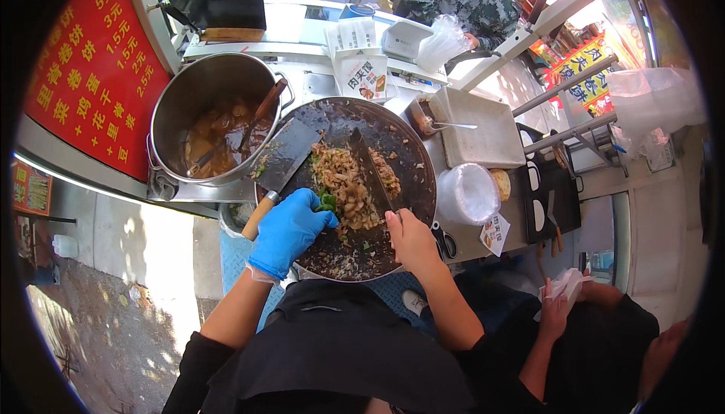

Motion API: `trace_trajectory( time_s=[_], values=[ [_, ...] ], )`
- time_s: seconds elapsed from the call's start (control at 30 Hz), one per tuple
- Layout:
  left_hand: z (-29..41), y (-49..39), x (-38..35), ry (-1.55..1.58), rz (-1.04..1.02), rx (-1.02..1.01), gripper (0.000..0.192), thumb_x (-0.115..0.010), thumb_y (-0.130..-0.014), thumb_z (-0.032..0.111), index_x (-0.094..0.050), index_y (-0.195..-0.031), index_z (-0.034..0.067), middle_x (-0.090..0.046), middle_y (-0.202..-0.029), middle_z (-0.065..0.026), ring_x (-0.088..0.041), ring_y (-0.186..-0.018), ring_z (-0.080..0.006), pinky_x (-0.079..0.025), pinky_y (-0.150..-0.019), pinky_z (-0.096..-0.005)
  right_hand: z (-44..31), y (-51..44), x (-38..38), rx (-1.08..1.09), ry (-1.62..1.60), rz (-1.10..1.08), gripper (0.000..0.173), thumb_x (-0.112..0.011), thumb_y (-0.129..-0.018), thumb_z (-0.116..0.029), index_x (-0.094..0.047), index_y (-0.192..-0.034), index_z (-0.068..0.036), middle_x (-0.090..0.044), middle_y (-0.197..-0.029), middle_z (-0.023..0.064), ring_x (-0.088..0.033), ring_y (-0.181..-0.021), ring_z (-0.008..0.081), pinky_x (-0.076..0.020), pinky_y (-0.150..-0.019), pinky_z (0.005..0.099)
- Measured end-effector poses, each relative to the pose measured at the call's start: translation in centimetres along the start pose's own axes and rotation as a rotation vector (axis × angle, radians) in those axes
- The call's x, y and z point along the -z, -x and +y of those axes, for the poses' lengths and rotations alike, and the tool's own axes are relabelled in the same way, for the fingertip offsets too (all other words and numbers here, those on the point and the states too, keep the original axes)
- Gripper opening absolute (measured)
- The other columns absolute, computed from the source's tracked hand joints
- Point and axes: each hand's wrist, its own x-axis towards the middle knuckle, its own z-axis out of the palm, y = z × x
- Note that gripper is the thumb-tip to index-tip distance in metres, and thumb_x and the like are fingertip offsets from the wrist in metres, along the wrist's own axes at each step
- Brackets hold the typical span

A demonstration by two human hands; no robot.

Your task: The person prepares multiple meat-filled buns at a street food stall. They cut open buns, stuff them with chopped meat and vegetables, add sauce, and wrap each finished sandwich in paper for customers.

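Observation:
My right hand (410,238) grips the handle of a long knife (371,168), whose blade lies across a heap of chopped meat (342,185) mixed with green bits. My left hand (294,233), in a blue disposable glove, has its thumb and curled fingers around a piece of green vegetable (326,201) at the heap's near left edge. Under both is a round, dark chopping board (416,179) strewn with crumbs. A wide cleaver (291,151) rests on the board's left side. Its wooden handle (260,218) juts over the rim beside the gloved hand.
A steel pot (164,125) of brown stew, with a ladle, stands left. Right are a metal tray (481,131), stacked plastic-covered bowls (469,193), scissors (447,241) and a black griddle (546,210). A co-worker's hands (555,306) hold white paper. People stand beyond the counter.

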Motion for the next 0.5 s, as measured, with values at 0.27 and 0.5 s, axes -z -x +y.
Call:
trace_trajectory(
  time_s=[0.27,0.5],
  values=[
    [-0.1,-0.6,0.3,0.003,-0.016,-0.024,0.031,-0.078,-0.076,0.027,-0.063,-0.084,0.002,-0.064,-0.071,-0.0119,-0.063,-0.067,-0.0221,-0.049,-0.063,-0.0351,1.1,-0.5,0.9,-0.029,-0.058,0.023,0.046,-0.041,-0.101,-0.043,-0.054,-0.091,0.000,-0.065,-0.082,0.0267,-0.062,-0.084,0.0475,-0.0469,-0.073,0.0531],
    [-0.1,-0.6,0.0,-0.007,-0.015,-0.049,0.031,-0.078,-0.076,0.027,-0.063,-0.085,0.002,-0.064,-0.070,-0.0115,-0.063,-0.067,-0.0214,-0.049,-0.063,-0.0344,1.1,-0.8,1.7,-0.066,-0.126,0.015,0.041,-0.043,-0.103,-0.037,-0.049,-0.084,-0.002,-0.051,-0.058,0.0054,-0.050,-0.039,0.0154,-0.0425,-0.041,0.0310]
  ],
)
